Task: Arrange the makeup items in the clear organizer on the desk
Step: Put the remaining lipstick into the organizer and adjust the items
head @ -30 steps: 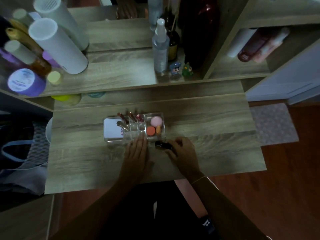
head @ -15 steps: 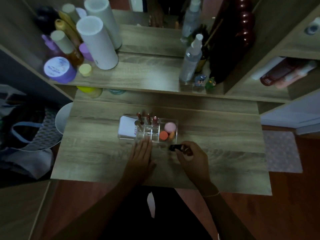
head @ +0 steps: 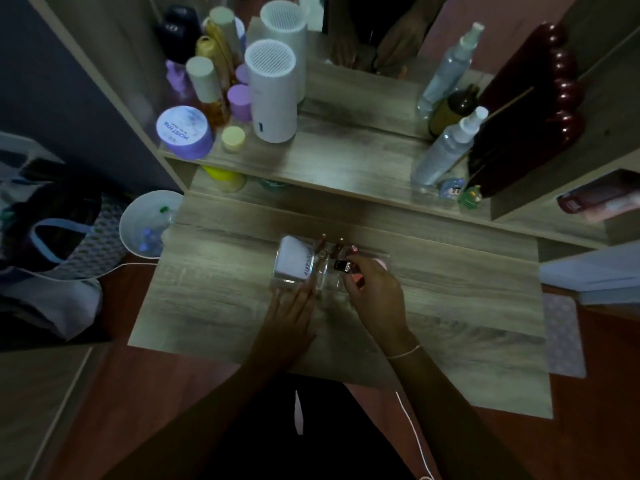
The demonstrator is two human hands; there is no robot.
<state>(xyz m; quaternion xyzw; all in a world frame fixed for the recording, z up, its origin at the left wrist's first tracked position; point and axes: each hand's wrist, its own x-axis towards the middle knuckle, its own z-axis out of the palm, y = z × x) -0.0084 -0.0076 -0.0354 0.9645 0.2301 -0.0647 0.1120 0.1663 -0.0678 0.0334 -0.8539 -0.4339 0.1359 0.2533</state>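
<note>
A: Dim wood-grain desk (head: 450,306), clear acrylic compartment organizer (head: 298,271) mid-desk. Status?

B: Right hand (head: 374,292) now over organizer, was beside it; pinching small dark glossy makeup tube (head: 343,265) above middle slots. Left hand (head: 291,306) flat, steadying front edge, holding nothing. Drop-in likely next.

The light is dim, the room in shadow apart from pale patches on the wood; a wood-grain surface (head: 450,306) juts out over a reddish-brown floor (head: 606,427); behind it runs a raised shelf (head: 346,161) of the same wood, backed by a mirror (head: 381,29); a side cubby (head: 588,209) opens at the right; a dark blue-grey wall (head: 52,81) stands at the left; a pale patterned mat (head: 562,337) lies on the floor at the right; a white bin (head: 145,220) sits at the surface's left corner.
</note>
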